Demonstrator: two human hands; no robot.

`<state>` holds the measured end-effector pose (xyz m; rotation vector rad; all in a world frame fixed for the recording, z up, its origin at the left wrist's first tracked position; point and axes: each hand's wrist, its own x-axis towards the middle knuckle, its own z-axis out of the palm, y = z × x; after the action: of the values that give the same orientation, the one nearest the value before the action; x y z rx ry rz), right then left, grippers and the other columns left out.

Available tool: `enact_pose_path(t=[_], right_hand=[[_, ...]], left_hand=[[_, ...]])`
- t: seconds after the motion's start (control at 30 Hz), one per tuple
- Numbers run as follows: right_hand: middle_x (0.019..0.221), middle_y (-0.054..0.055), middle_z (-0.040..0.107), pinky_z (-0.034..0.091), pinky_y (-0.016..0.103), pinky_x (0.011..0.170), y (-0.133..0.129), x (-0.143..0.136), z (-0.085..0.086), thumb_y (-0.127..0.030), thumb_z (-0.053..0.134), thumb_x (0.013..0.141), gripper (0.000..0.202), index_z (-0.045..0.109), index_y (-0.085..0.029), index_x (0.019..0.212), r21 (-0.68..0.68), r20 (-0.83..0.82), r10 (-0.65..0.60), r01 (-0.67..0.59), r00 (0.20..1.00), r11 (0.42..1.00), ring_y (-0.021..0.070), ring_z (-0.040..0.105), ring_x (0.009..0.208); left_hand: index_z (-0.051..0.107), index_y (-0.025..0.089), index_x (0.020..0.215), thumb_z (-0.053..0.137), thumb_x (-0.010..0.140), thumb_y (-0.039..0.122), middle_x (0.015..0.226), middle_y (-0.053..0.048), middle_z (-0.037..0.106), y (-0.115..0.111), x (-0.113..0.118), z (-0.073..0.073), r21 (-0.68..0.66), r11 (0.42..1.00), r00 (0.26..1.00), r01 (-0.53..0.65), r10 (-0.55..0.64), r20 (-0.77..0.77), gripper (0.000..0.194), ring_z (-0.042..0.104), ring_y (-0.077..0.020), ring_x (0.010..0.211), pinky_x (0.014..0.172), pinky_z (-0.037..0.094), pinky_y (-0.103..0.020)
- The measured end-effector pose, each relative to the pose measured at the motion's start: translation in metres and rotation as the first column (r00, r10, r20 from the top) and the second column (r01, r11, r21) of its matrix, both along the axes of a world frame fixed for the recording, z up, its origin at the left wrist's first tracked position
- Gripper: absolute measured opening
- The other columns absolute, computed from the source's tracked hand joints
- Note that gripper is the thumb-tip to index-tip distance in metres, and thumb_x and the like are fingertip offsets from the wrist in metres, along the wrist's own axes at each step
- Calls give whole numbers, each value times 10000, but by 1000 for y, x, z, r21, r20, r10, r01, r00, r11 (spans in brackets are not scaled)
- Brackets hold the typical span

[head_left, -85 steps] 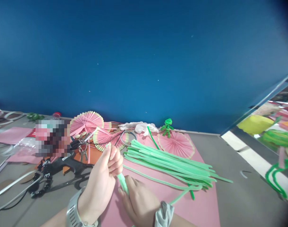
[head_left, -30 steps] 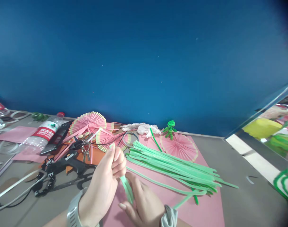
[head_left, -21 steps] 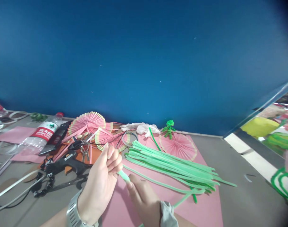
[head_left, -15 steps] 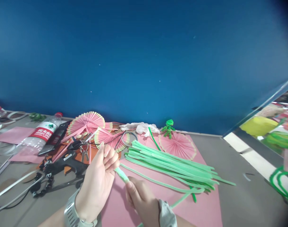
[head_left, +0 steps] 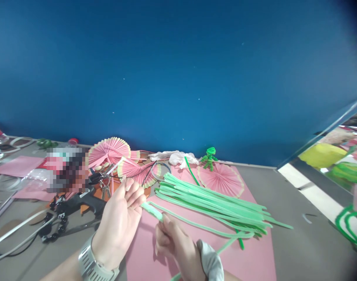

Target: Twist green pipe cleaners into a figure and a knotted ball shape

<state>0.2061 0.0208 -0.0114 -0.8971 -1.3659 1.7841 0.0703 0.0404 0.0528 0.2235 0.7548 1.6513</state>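
Above the pink paper (head_left: 242,259) and left of the chenille stem bundle (head_left: 212,207), our right hand (head_left: 178,242) pinches one end of a short pale green chenille piece (head_left: 152,211) between thumb and forefinger; our left hand (head_left: 119,222) lies palm up, fingers loosely uncurled by the other end, whether touching it we cannot tell. We expect it to be very light, fuzzy enough not to slip, and soft over a bendable wire core. We'd best hold it lightly by both ends, sparing its middle.
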Motion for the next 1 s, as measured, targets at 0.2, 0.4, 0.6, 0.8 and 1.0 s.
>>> enact_pose_path(t=[0.2, 0.4, 0.6, 0.8, 1.0], right_hand=[[565, -76, 268, 360, 224, 480, 2, -2, -2, -506, 387, 869, 392, 312, -203, 632, -290, -371, 27, -143, 928, 946, 56, 269, 421], [540, -70, 332, 348, 227, 462, -1, -3, -6, -462, 468, 855, 341, 394, -191, 661, -234, -372, 45, -140, 927, 962, 83, 411, 437], [479, -47, 380, 374, 293, 497, -3, 0, 7, -484, 417, 873, 374, 430, -210, 620, -35, -220, 21, -29, 975, 999, 133, 468, 440], [549, -60, 326, 315, 253, 454, -3, 0, 4, -504, 386, 882, 385, 398, -201, 645, -102, -307, 22, -56, 951, 993, 97, 416, 438], [537, -72, 336, 289, 222, 451, -3, -2, -1, -435, 400, 906, 368, 368, -191, 633, -93, -392, -21, -16, 920, 996, 63, 397, 422]], left_hand=[[386, 179, 588, 519, 822, 150, 577, 75, 224, -1, 1, 3, 28, 998, 996, -63, 64, -64, 271, 220, -65, 454, 379, 271, -181], [390, 192, 611, 493, 856, 248, 605, 60, 258, -10, 6, 16, 38, 994, 970, -105, 111, -215, 272, 253, -84, 498, 427, 336, -177], [395, 203, 612, 404, 895, 359, 613, 44, 307, -25, 14, 34, 50, 990, 949, -130, 139, -284, 323, 330, -98, 535, 489, 412, -172], [396, 207, 610, 385, 903, 343, 600, 44, 304, -27, 12, 39, 20, 994, 957, -106, 107, -269, 323, 325, -99, 513, 453, 409, -169], [463, 201, 620, 401, 896, 365, 581, 49, 374, -25, 14, 32, 144, 984, 954, -103, 139, -265, 327, 427, -87, 548, 551, 474, -177]])
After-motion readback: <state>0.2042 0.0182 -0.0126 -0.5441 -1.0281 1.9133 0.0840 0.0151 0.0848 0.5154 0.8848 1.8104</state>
